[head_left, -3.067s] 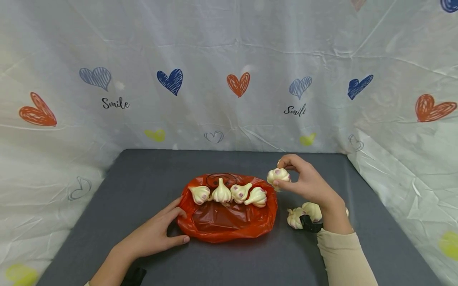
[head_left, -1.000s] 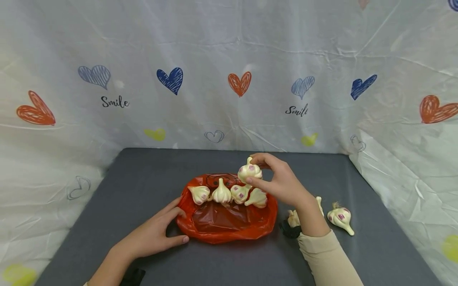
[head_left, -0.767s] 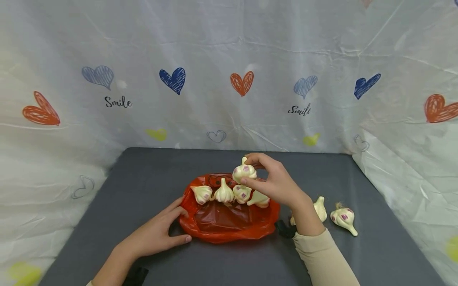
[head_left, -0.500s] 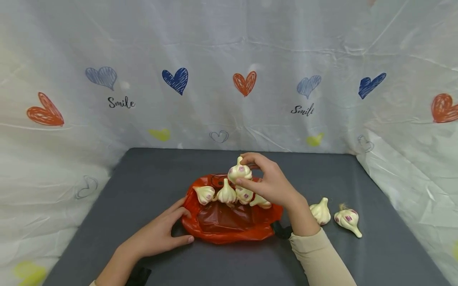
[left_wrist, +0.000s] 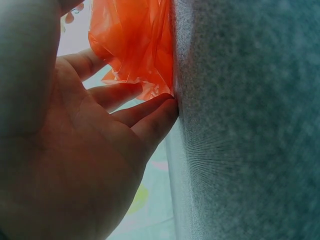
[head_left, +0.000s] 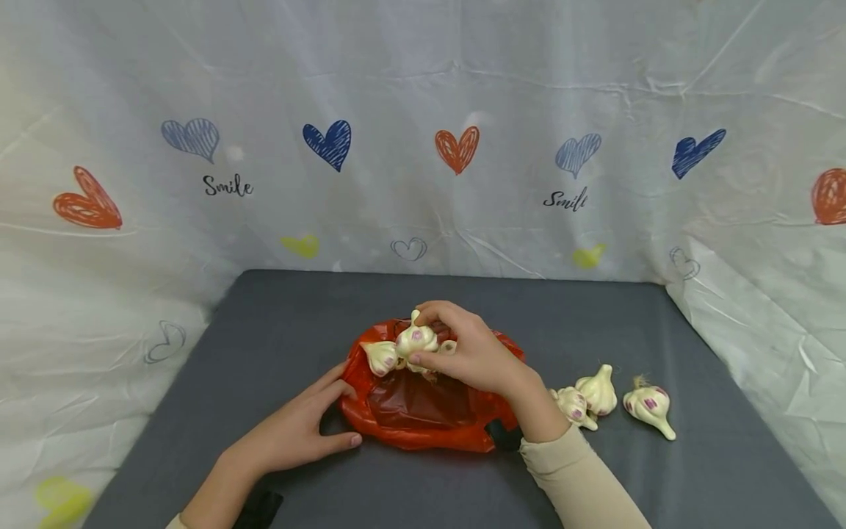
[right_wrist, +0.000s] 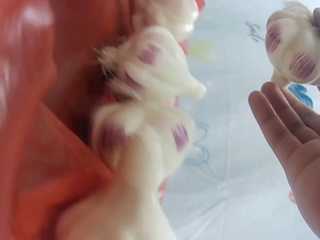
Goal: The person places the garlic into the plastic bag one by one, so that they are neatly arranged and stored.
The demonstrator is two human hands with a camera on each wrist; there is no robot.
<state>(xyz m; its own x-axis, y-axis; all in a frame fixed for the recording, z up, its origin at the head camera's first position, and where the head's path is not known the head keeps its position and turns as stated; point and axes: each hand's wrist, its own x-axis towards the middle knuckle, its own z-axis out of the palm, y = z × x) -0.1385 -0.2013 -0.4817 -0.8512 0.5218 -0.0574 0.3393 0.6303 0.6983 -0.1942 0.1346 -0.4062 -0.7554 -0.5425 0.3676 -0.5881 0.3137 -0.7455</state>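
Note:
A red plastic bag (head_left: 423, 439) lies on the table, its mouth spread wide. Garlic bulbs (head_left: 380, 358) sit in a row along its far inside; in the head view the right hand covers part of them, while several garlic bulbs (right_wrist: 150, 60) show in the right wrist view. Between thumb and fingertips, my right hand (head_left: 472, 354) pinches another garlic bulb (head_left: 416, 340), stem up, held over that row. My left hand (head_left: 297, 430) rests at the bag's left side, fingers against the plastic (left_wrist: 132, 45) and thumb on the table.
To the right of the bag, three loose garlic bulbs (head_left: 649, 408) lie on the dark grey table (head_left: 423, 492). Behind stands a pale curtain (head_left: 383, 73) printed with hearts. Black straps are on both wrists.
Carrying the garlic bulb, my right hand has moved from the bag's right side leftward across it, then lower toward the row. The left hand stays at the bag's side. The view shifts slightly.

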